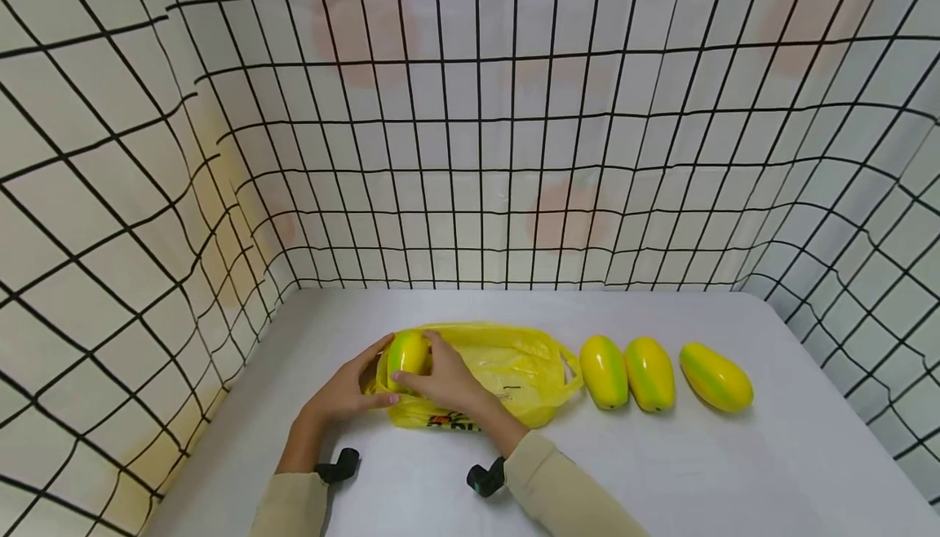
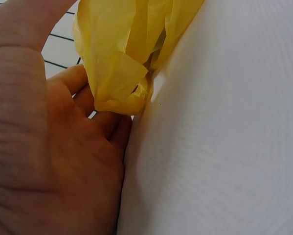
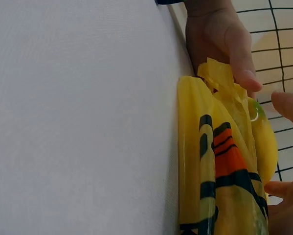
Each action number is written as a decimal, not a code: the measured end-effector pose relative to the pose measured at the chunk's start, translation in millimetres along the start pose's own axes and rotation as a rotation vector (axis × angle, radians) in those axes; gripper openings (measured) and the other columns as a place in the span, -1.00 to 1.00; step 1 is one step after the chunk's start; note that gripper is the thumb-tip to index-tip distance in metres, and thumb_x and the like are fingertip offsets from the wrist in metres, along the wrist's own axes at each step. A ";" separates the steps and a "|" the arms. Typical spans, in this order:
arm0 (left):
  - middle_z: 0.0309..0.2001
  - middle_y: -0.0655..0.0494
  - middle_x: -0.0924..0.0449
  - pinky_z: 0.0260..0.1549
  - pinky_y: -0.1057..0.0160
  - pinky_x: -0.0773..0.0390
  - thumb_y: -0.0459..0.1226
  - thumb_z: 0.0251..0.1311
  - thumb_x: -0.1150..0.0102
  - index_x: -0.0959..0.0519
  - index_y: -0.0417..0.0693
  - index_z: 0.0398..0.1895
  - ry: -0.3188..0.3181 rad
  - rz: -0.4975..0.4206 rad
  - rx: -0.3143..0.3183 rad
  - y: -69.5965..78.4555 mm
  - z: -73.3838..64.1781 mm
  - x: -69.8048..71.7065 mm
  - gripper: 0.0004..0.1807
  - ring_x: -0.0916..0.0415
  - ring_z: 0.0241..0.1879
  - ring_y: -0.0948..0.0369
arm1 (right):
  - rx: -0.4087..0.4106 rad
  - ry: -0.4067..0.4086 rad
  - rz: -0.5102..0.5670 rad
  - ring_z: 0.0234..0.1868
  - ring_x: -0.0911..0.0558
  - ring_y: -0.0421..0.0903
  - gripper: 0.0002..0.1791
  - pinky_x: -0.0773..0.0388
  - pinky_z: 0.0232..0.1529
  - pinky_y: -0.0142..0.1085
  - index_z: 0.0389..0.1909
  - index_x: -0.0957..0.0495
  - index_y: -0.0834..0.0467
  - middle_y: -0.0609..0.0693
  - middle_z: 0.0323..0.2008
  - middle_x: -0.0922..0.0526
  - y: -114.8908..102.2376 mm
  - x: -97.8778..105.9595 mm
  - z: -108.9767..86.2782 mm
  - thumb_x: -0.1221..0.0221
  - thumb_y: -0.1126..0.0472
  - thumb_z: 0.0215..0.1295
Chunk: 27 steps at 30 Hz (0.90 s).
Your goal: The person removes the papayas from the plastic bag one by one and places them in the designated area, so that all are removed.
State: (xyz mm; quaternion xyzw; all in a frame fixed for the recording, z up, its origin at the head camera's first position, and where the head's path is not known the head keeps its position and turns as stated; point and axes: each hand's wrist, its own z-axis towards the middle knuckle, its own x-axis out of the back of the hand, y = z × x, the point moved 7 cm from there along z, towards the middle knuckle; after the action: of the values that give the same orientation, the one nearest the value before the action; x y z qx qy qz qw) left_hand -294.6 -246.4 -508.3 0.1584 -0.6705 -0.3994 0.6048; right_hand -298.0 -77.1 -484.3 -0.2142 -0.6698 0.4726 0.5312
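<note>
A yellow plastic bag [image 1: 507, 357] with dark and orange print lies on its side on the table. At its left end is a yellow-green papaya [image 1: 408, 353], its lower part hidden by the plastic in the right wrist view. My right hand [image 1: 450, 374] grips this papaya, thumb on the near side and fingers over the far side. My left hand [image 1: 345, 386] holds the left end of the bag, thumb along the near rim and fingers by the far rim. In the left wrist view, crumpled plastic [image 2: 112, 58] hides the left fingertips.
On the table [image 1: 661, 472], right of the bag, lie three more papayas: one beside the bag handle [image 1: 604, 372], a second [image 1: 649, 374] close to it, and a third [image 1: 716, 377] tilted farther right. Black netting [image 1: 514, 170] lines the back and sides.
</note>
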 end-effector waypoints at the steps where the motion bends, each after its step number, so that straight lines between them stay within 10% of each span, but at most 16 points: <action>1: 0.53 0.23 -0.02 0.38 -0.22 -0.17 0.19 -0.08 -0.40 0.05 0.46 0.52 0.000 0.000 0.002 -0.1 -0.6 -0.2 0.11 -0.07 0.49 0.02 | -0.009 0.003 -0.008 0.10 -0.50 -0.06 0.05 -0.55 0.15 -0.11 0.48 -0.03 0.07 0.05 0.30 -0.38 0.0 -1.3 0.2 -0.25 -0.34 0.11; 27: 0.53 0.21 -0.03 0.40 -0.24 -0.10 0.19 -0.12 -0.42 0.04 0.40 0.53 0.004 0.006 -0.007 -5.1 1.7 -0.5 0.14 -0.02 0.51 0.02 | -0.047 -0.015 0.071 0.15 -0.55 0.00 -0.01 -0.63 0.03 -0.15 0.48 -0.01 -0.14 0.05 0.30 -0.39 6.0 23.5 -8.8 -0.26 -0.33 0.11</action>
State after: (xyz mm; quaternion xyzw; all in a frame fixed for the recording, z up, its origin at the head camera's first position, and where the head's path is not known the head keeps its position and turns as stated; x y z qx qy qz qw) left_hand -297.5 -248.8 -512.2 0.1548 -0.6684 -0.3997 0.6079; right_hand -299.4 -52.2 -477.6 -0.2467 -0.6769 0.4767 0.5038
